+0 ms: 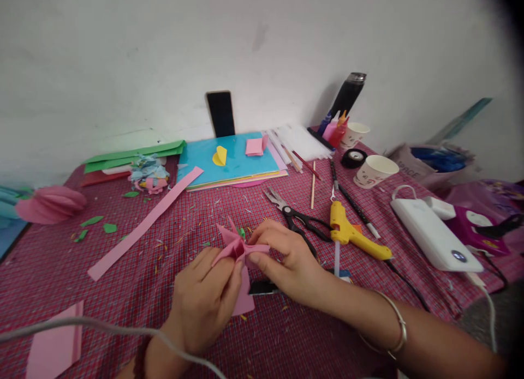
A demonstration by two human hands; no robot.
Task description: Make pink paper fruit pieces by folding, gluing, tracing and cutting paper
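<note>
Between both hands is a folded pink paper flower with several pointed petals standing up. My left hand grips its left side, fingers curled in and thumb against the paper. On the other side my right hand pinches a petal between thumb and fingers. A bit of green shows behind the flower. Beneath the hands lie a flat pink paper piece and a dark, thin tool, partly hidden by my right hand. Black-handled scissors rest just beyond my right hand, blades partly apart.
A yellow glue gun with its cable lies right of the scissors. A white power bank and paper cups stand farther right. Leftward are a long pink strip and a pink paper ball. A pale cable crosses the near left.
</note>
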